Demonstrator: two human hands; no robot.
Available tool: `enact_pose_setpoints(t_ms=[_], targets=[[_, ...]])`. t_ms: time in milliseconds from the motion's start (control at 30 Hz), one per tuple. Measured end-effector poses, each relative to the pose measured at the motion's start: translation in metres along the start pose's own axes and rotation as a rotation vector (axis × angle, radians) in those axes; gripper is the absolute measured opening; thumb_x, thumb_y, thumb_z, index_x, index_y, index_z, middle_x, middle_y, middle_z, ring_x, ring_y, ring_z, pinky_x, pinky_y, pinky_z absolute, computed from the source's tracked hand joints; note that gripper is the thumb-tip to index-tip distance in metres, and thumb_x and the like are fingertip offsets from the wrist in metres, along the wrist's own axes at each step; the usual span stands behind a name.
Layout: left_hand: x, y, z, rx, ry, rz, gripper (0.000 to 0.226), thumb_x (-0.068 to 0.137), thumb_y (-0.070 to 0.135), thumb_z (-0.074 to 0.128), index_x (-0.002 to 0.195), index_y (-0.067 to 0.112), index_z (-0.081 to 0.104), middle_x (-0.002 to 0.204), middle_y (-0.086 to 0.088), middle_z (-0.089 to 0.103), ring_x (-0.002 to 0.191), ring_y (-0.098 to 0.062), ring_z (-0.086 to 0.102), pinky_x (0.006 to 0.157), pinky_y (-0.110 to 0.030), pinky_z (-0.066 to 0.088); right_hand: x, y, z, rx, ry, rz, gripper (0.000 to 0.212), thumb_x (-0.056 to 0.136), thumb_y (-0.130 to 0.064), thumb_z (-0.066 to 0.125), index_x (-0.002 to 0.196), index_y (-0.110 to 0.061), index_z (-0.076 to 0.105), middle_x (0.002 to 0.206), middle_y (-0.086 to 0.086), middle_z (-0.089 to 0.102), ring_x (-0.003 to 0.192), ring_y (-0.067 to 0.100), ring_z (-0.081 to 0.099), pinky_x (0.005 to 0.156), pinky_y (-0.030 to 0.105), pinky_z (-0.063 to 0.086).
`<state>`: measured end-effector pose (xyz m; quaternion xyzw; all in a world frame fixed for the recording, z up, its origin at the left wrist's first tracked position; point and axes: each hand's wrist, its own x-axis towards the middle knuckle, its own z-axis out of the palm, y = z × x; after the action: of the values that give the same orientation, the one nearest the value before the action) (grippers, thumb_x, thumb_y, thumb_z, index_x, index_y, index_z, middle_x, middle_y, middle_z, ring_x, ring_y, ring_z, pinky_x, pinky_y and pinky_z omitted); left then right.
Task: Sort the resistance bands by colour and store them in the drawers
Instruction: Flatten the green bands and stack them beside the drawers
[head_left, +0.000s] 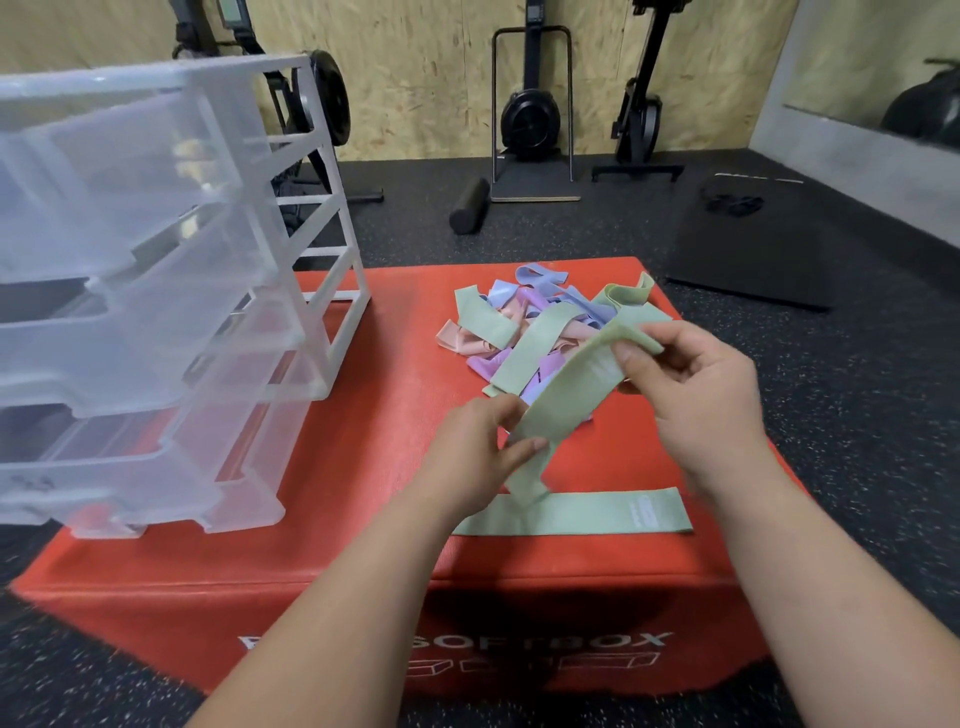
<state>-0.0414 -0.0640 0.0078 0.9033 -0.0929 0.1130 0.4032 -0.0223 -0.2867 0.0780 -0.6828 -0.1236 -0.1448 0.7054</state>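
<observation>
1 red soft box (363, 519) fills most of your view and carries everything you are sorting. It stands on a dark speckled floor (857, 364).

On the box's left part stands a clear plastic drawer unit (156, 260). Its drawers are pulled out in steps, the lower ones reaching further toward you.

Against the far wooden wall stand black exercise machines (532, 114). A black mat (753, 249) lies on the floor to the right, and a black foam roller (470, 205) lies in front of the machines.

On the far right part of the box sits a loose pile of bands (524, 322), with green, purple, pink and pale blue ones tangled together.

You lift the held green band (566, 400) just above the near edge of that pile. It runs slantwise from your right hand down to your left, and its lower end hangs down.

That lower end reaches the flat green band (597, 514), which lies stretched out on the box close to the near edge, apart from the pile.

Your right hand (696, 405) takes the upper end. Its fingers (631, 358) are curled and pinch the fabric against the thumb.

Your left hand (472, 457) takes the band lower down, and its fingers (524, 449) likewise pinch the fabric.
</observation>
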Motion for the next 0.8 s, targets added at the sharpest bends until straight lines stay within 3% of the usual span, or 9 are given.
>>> enact_pose_setpoints(t_ms=[100,200,300,567,800], targets=[[-0.004,-0.001,-0.013,0.013,0.025,-0.040,0.013,0.090,0.033,0.081,0.090,0.028,0.070,0.086,0.012,0.072,0.081,-0.008,0.065,0.071,-0.028,0.050,-0.002,0.002,-0.012,0.044,0.111,0.074,0.011,0.094,-0.009,0.076,0.103,-0.016,0.075,0.088,-0.004,0.078,0.079,0.010,0.072,0.074,0.025,0.061],[-0.008,-0.008,-0.027,0.036,0.013,-0.086,0.012,0.087,0.028,0.083,0.092,0.028,0.072,0.084,0.007,0.073,0.079,-0.015,0.067,0.073,-0.034,0.052,-0.004,0.012,-0.029,0.026,0.169,0.191,0.014,0.097,-0.013,0.074,0.111,-0.009,0.073,0.092,0.002,0.080,0.080,0.012,0.074,0.074,0.028,0.062],[-0.019,-0.019,-0.040,0.067,-0.042,-0.112,0.016,0.086,0.022,0.085,0.090,0.030,0.071,0.080,0.006,0.072,0.070,-0.009,0.063,0.069,-0.034,0.051,-0.007,0.024,-0.045,-0.008,0.194,0.304,0.008,0.096,-0.014,0.075,0.104,-0.014,0.074,0.090,0.003,0.081,0.076,0.011,0.075,0.077,0.034,0.060],[-0.045,-0.029,-0.058,-0.044,-0.003,-0.249,0.020,0.085,0.015,0.083,0.098,0.029,0.076,0.086,0.000,0.074,0.071,-0.014,0.065,0.071,-0.036,0.056,-0.027,0.042,-0.069,-0.185,0.075,0.543,0.013,0.094,-0.010,0.076,0.107,-0.007,0.073,0.094,0.007,0.076,0.075,0.020,0.070,0.064,0.030,0.053],[-0.059,-0.034,-0.055,-0.002,0.051,-0.368,0.022,0.082,0.011,0.078,0.095,0.028,0.075,0.083,0.003,0.074,0.074,-0.020,0.068,0.072,-0.035,0.057,-0.037,0.057,-0.081,-0.486,-0.005,0.585,0.006,0.086,-0.016,0.084,0.089,-0.014,0.078,0.081,0.006,0.073,0.071,0.021,0.060,0.060,0.030,0.042]])
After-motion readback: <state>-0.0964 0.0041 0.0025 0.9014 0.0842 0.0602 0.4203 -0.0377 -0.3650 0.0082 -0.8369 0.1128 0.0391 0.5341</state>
